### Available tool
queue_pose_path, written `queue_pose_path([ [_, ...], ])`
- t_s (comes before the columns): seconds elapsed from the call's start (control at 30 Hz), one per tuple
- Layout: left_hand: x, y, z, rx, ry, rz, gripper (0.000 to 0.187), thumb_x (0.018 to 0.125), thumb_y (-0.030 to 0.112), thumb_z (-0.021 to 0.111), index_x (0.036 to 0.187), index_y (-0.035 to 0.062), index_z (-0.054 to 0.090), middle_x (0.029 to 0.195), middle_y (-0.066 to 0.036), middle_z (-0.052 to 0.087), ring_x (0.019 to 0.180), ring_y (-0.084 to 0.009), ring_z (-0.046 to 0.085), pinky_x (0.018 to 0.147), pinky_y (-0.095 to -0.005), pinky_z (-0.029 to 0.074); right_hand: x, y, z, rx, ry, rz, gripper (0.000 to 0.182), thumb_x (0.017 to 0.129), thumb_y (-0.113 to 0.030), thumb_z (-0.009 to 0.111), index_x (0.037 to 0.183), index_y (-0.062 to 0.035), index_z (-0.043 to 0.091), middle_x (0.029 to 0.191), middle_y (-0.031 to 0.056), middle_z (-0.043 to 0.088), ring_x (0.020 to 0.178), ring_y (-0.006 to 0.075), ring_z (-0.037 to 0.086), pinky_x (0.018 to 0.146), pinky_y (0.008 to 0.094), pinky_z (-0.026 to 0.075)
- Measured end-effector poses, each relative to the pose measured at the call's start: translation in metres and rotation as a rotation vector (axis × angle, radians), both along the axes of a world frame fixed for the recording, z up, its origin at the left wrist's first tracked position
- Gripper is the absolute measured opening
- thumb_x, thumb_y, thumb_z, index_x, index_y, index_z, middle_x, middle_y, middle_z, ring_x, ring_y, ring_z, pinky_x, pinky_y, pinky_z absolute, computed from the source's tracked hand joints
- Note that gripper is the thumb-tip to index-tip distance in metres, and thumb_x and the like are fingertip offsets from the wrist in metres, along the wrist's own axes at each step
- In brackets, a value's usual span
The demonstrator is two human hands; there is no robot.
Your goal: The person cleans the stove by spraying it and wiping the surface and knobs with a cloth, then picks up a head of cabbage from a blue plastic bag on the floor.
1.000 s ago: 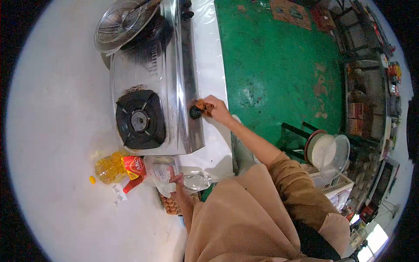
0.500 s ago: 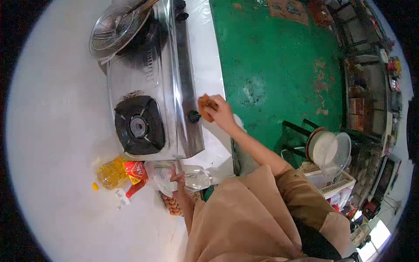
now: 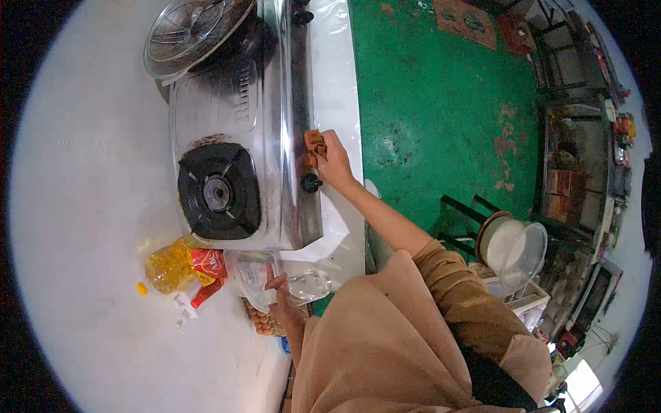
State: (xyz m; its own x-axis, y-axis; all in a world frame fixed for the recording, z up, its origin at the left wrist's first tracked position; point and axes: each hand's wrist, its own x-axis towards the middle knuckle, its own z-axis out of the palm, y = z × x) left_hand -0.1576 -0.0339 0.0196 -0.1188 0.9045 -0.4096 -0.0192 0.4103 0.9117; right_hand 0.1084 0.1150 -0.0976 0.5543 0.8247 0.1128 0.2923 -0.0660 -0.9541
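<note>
My right hand (image 3: 335, 164) presses a small orange-brown cloth (image 3: 314, 143) against the front panel of a steel two-burner gas stove (image 3: 237, 138), just above its black knob (image 3: 311, 183). My left hand (image 3: 282, 292) rests at the counter's near edge, fingers on a clear plastic bottle (image 3: 306, 284) lying beside a crumpled plastic bag (image 3: 251, 275). The near burner (image 3: 218, 193) is bare. A wire strainer (image 3: 189, 34) lies on the far burner.
A yellow cooking-oil bottle (image 3: 180, 265) with a red label lies left of the bag, its yellow cap (image 3: 142, 288) loose beside it. A tray of eggs (image 3: 261, 322) sits below my left hand. Right of the white counter (image 3: 82, 206) is green floor (image 3: 441, 103), a lidded bucket (image 3: 513, 248), shelves.
My right hand has carried the cloth from the black knob up along the stove's front panel. My left hand has stayed on the bottle.
</note>
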Motion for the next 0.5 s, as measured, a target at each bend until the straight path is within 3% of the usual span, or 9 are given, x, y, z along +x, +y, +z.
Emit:
queue_pose_path([
  [0.1,0.013,0.003,0.008,0.013,0.008,0.033,0.02,0.076,0.011,0.058,0.092,-0.0012,0.057,0.141,-0.022,0.038,0.131,-0.0286,0.035,0.108,-0.0416,0.027,0.011,-0.007,-0.016,-0.043,-0.045,-0.052,0.025,0.073,0.005,0.058,0.096,0.0006,0.048,0.093,0.0175,0.05,0.09,0.0368,0.053,0.078,0.0401,0.044],
  [0.17,0.012,0.003,0.008,0.034,0.03,0.009,0.021,0.076,0.011,0.058,0.092,-0.0015,0.057,0.14,-0.022,0.038,0.131,-0.0287,0.035,0.108,-0.0417,0.028,0.021,-0.01,-0.027,-0.129,-0.142,0.083,0.027,0.074,0.004,0.06,0.099,0.0004,0.051,0.095,0.0171,0.051,0.09,0.0363,0.053,0.078,0.0395,0.044],
  [0.23,0.013,0.004,0.009,0.05,0.055,-0.005,0.022,0.075,0.011,0.058,0.093,-0.0019,0.057,0.14,-0.023,0.038,0.131,-0.0289,0.035,0.107,-0.0419,0.028,0.022,-0.008,0.0,-0.155,-0.072,0.024,0.028,0.075,0.004,0.059,0.102,-0.0004,0.053,0.097,0.0167,0.051,0.091,0.0364,0.054,0.079,0.0387,0.044],
  [0.3,0.015,0.005,0.012,0.047,0.042,0.001,0.023,0.075,0.012,0.058,0.094,-0.0023,0.057,0.14,-0.023,0.038,0.131,-0.0289,0.036,0.107,-0.0418,0.028,0.021,0.002,0.033,-0.086,-0.023,-0.205,0.029,0.075,0.005,0.058,0.103,-0.0008,0.054,0.098,0.0168,0.051,0.094,0.0362,0.053,0.082,0.0396,0.044],
  [0.37,0.014,0.005,0.01,0.024,0.042,0.012,0.024,0.075,0.012,0.058,0.094,-0.0022,0.057,0.14,-0.023,0.038,0.131,-0.029,0.035,0.107,-0.0418,0.028,0.009,0.012,0.052,-0.032,0.108,-0.151,0.031,0.074,0.006,0.057,0.104,-0.0023,0.057,0.1,0.0167,0.052,0.097,0.0354,0.052,0.085,0.0396,0.044],
  [0.43,0.014,0.004,0.008,-0.011,0.04,0.037,0.024,0.075,0.012,0.058,0.094,-0.002,0.057,0.14,-0.023,0.038,0.131,-0.0292,0.035,0.107,-0.042,0.027,-0.002,0.023,0.046,0.152,-0.252,0.036,0.038,0.071,0.008,0.056,0.107,-0.0049,0.059,0.103,0.0157,0.053,0.097,0.0335,0.053,0.085,0.0383,0.045],
  [0.5,0.015,0.006,0.007,-0.041,0.038,0.06,0.024,0.075,0.013,0.058,0.095,-0.0018,0.058,0.14,-0.023,0.038,0.13,-0.0294,0.035,0.108,-0.0422,0.026,0.0,0.029,0.026,0.174,-0.269,0.021,0.044,0.07,0.011,0.054,0.109,-0.0071,0.061,0.104,0.0145,0.055,0.095,0.0328,0.055,0.084,0.0374,0.046],
])
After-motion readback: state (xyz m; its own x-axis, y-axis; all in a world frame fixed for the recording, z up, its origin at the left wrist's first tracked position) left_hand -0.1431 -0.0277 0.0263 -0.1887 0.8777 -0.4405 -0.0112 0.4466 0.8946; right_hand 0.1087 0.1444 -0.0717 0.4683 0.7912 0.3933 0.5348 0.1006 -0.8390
